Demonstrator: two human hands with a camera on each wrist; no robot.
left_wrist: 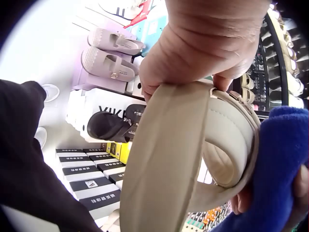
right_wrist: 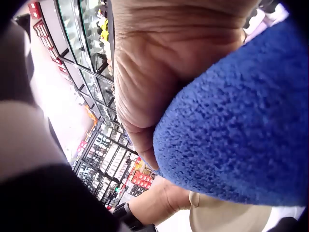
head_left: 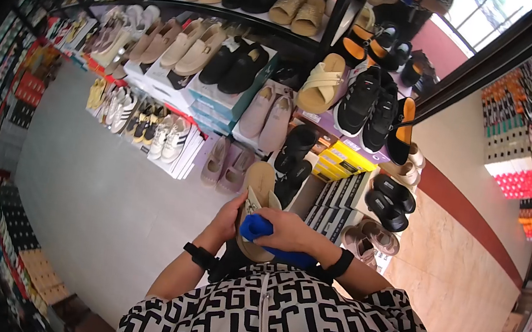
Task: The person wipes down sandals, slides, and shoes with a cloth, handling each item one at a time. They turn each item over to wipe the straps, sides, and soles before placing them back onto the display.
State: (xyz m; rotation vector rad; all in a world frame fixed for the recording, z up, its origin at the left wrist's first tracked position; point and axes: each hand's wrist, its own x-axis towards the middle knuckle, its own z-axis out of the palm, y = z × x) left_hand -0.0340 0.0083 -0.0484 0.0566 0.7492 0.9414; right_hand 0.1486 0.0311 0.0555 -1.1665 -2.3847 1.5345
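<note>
A beige sandal point(head_left: 260, 177) is held upright in front of the body, its side gripped by the left hand point(head_left: 228, 218). In the left wrist view the left hand point(left_wrist: 207, 43) pinches the edge of the sandal point(left_wrist: 164, 145) near its strap. The right hand point(head_left: 289, 231) clutches a bunched blue cloth point(head_left: 256, 227) against the sandal's strap area. Seen from the right wrist, the cloth point(right_wrist: 236, 125) fills much of the view, with the right hand point(right_wrist: 164, 63) curled around it and part of the sandal point(right_wrist: 231, 215) below.
Shoe pairs on stacked boxes point(head_left: 220, 103) stand ahead, below black shelves point(head_left: 245, 17) of more footwear. Black sandals point(head_left: 390, 202) and boxes point(head_left: 335, 205) are close on the right. Grey floor point(head_left: 88, 189) lies to the left, with shoe boxes along its far edge.
</note>
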